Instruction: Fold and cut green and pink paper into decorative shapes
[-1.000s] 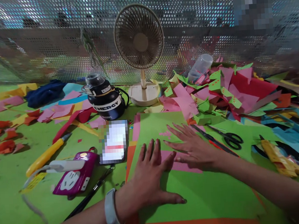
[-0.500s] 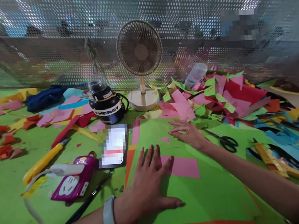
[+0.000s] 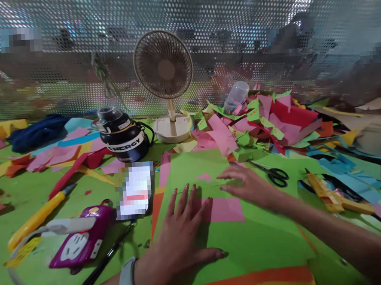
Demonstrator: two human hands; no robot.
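Observation:
My left hand [image 3: 183, 231], with a grey band on its wrist, lies flat with fingers spread on a large green paper sheet [image 3: 255, 246]. Its fingertips cover the left part of a pink paper rectangle [image 3: 228, 210]. My right hand [image 3: 249, 184] is over the same sheet, fingers stretched to the left and apart, with nothing visible between them. Just left of its fingertips is a small pink cut-out shape [image 3: 204, 177]. Orange paper [image 3: 250, 280] shows beneath the green sheet's near edge.
Black-handled scissors [image 3: 278, 176] and a yellow tool [image 3: 325, 192] lie to the right. A phone [image 3: 137, 188], a purple power bank [image 3: 86, 237], a yellow-handled cutter [image 3: 37, 220] and a black bottle [image 3: 124, 136] are left. Behind stand a fan [image 3: 173, 128] and heaped paper scraps [image 3: 270, 124].
My right hand has moved down and slightly nearer me on the sheet, and its fingers have spread from a near pinch. The left hand stays flat. The view has turned a little right.

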